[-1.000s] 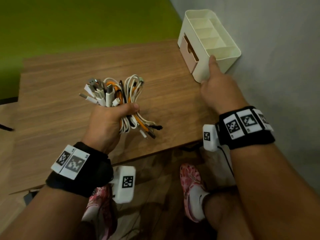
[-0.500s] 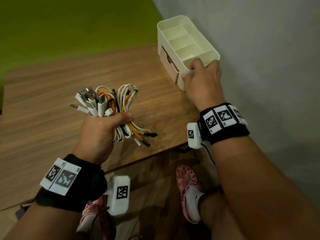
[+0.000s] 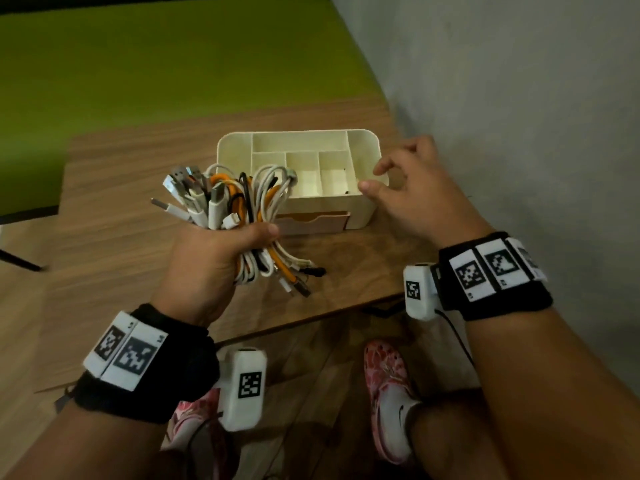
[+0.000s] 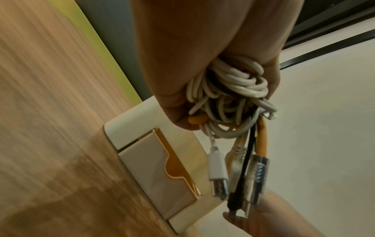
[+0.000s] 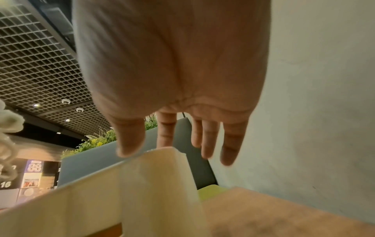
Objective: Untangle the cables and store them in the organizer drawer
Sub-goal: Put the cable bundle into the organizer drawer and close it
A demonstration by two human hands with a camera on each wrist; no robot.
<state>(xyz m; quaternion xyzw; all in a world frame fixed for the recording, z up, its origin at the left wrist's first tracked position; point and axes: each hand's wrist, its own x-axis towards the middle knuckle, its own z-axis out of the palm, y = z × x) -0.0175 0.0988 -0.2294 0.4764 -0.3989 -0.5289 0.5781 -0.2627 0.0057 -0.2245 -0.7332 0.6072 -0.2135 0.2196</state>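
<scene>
My left hand (image 3: 214,261) grips a tangled bundle of white, orange and black cables (image 3: 235,199) above the wooden table (image 3: 114,209), plugs sticking up and loose ends hanging below the fist (image 4: 233,99). The cream organizer (image 3: 360,206) stands just beyond, its open compartments facing up and its pink drawer (image 3: 311,221) (image 4: 154,170) facing me, pulled out a crack. My right hand (image 3: 408,199) hovers off the organizer's right corner (image 5: 162,176) with fingers spread and relaxed (image 5: 205,144), holding nothing.
A grey wall (image 3: 519,116) runs along the table's right side, close to the organizer. Green floor (image 3: 138,64) lies beyond the far edge. The near table edge (image 3: 311,317) is right under my wrists, with my feet in pink shoes (image 3: 388,386) below.
My right hand pulled the organizer from the far right corner toward the middle, turned its drawer to face me, then let go. My left hand kept holding the cable bundle.
</scene>
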